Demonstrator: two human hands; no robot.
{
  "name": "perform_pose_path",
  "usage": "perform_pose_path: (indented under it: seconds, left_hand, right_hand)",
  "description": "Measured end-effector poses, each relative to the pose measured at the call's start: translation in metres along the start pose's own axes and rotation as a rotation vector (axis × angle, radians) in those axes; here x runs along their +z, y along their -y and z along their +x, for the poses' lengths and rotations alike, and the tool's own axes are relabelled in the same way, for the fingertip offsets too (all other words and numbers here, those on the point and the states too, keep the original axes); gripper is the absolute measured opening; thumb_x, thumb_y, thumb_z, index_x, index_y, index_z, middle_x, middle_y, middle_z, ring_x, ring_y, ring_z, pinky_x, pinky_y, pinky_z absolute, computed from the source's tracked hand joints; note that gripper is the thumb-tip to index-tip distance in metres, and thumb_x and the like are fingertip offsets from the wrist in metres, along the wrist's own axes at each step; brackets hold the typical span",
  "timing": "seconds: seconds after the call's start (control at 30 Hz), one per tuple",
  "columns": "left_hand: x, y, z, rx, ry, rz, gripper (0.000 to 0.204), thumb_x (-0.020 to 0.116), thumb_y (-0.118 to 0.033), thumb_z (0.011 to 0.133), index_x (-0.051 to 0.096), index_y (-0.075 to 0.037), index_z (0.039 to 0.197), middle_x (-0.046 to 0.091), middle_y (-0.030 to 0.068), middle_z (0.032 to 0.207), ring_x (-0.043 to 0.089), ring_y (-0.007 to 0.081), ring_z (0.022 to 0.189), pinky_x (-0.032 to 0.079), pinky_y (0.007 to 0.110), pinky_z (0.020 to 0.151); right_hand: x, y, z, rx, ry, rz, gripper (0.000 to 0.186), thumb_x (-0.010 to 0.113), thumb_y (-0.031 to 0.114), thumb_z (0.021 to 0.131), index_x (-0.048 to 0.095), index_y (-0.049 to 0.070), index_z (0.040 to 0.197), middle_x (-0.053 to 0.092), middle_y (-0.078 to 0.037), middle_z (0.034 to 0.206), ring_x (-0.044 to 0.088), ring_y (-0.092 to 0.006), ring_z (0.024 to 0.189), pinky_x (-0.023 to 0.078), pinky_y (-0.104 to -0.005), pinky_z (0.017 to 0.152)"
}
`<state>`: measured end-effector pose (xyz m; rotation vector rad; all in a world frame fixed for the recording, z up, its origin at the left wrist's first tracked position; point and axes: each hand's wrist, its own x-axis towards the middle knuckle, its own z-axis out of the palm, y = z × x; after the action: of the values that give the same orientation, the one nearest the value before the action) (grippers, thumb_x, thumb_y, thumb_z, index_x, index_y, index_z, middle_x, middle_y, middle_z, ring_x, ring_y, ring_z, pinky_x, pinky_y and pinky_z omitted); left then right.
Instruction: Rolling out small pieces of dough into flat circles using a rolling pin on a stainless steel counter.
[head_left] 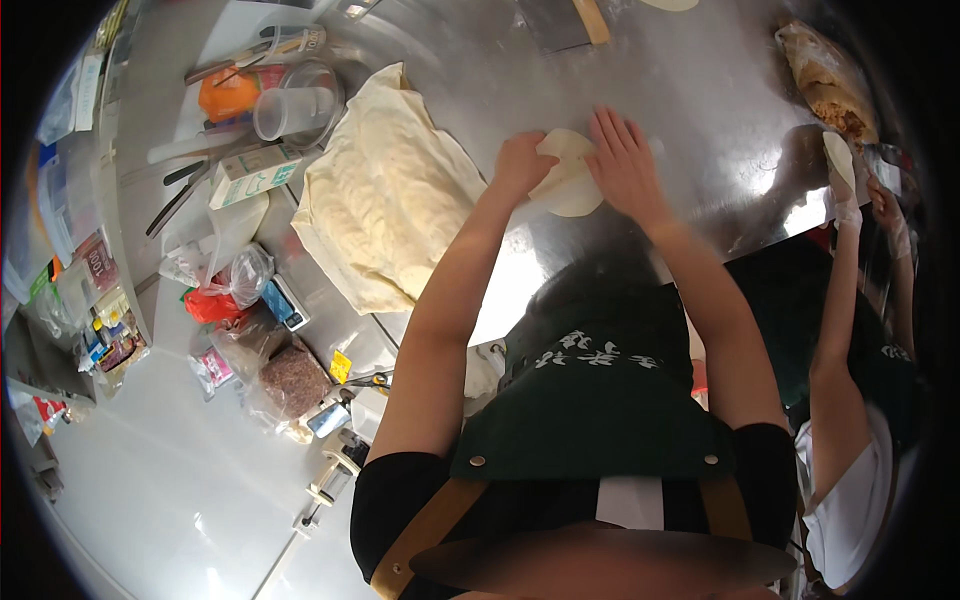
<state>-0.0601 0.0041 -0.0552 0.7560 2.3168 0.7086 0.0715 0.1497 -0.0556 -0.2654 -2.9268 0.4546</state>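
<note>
A thin pale dough round (573, 184) lies on the steel worktop (690, 90) between my two hands. My left hand (522, 164) is at its left edge, fingers curled in and the thumb over the dough; the underside of the grip is hidden. With fingers stretched out together, my right hand (626, 165) rests flat at the dough's right edge. To the left of my left hand lies a large, lumpy, cream-coloured sheet of dough (385, 195), its corners spread out.
A co-worker at the right holds another dough round (840, 165) near a bag of brown filling (825, 80). A wooden-handled tool (592, 20) lies at the far edge. Clear plastic cups (290, 108), a carton (255, 175), knives and bags crowd the left side.
</note>
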Motion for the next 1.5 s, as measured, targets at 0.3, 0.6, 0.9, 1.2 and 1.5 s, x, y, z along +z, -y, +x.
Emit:
perform_pose_path:
  seconds: [0.3, 0.6, 0.9, 1.2, 1.5]
  left_hand:
    - [-0.015, -0.013, 0.006, -0.037, 0.122, 0.165, 0.031, 0.07, -0.022, 0.065, 0.068, -0.005, 0.091, 0.065, 0.0171, 0.09, 0.062, 0.0327, 0.085, 0.048, 0.04, 0.073]
    - [-0.032, -0.077, -0.058, 0.073, 0.034, -0.01, 0.026, 0.068, -0.018, 0.069, 0.063, -0.002, 0.089, 0.064, 0.0153, 0.081, 0.061, 0.0332, 0.076, 0.048, 0.035, 0.068]
    - [0.007, -0.004, -0.039, -0.095, -0.081, -0.137, 0.029, 0.068, -0.016, 0.074, 0.064, 0.003, 0.095, 0.066, 0.0133, 0.083, 0.063, 0.0186, 0.076, 0.049, 0.03, 0.068]
    - [0.014, 0.001, -0.005, -0.317, -0.059, -0.567, 0.031, 0.071, -0.018, 0.068, 0.066, 0.001, 0.091, 0.067, 0.0129, 0.08, 0.062, 0.0198, 0.069, 0.049, 0.03, 0.065]
    - [0.017, 0.007, 0.009, -0.136, 0.013, -0.307, 0.028, 0.072, -0.022, 0.063, 0.069, -0.004, 0.084, 0.066, 0.013, 0.073, 0.064, 0.0242, 0.067, 0.049, 0.034, 0.063]
  right_hand:
    - [-0.006, -0.006, -0.027, -0.038, 0.073, 0.068, 0.057, 0.058, 0.026, 0.083, 0.04, -0.002, 0.129, 0.035, -0.016, 0.14, 0.031, -0.0277, 0.131, 0.024, -0.0449, 0.107]
    - [-0.037, -0.035, -0.093, -0.2, 0.08, 0.138, 0.038, 0.07, 0.013, 0.063, 0.055, 0.008, 0.097, 0.055, -0.006, 0.106, 0.049, -0.0247, 0.109, 0.032, -0.0435, 0.102]
    - [-0.053, -0.031, -0.067, -0.171, 0.101, 0.198, 0.035, 0.071, 0.011, 0.063, 0.057, 0.008, 0.095, 0.057, -0.006, 0.098, 0.051, -0.0255, 0.101, 0.034, -0.0437, 0.1]
    - [0.0, -0.009, -0.024, 0.032, -0.122, -0.024, 0.041, 0.059, 0.027, 0.079, 0.053, -0.001, 0.109, 0.05, -0.016, 0.12, 0.044, -0.0305, 0.117, 0.031, -0.0466, 0.101]
    - [0.006, -0.015, 0.044, 0.113, -0.031, -0.055, 0.054, 0.049, 0.025, 0.086, 0.036, -0.002, 0.131, 0.034, -0.017, 0.14, 0.031, -0.0314, 0.13, 0.026, -0.0475, 0.105]
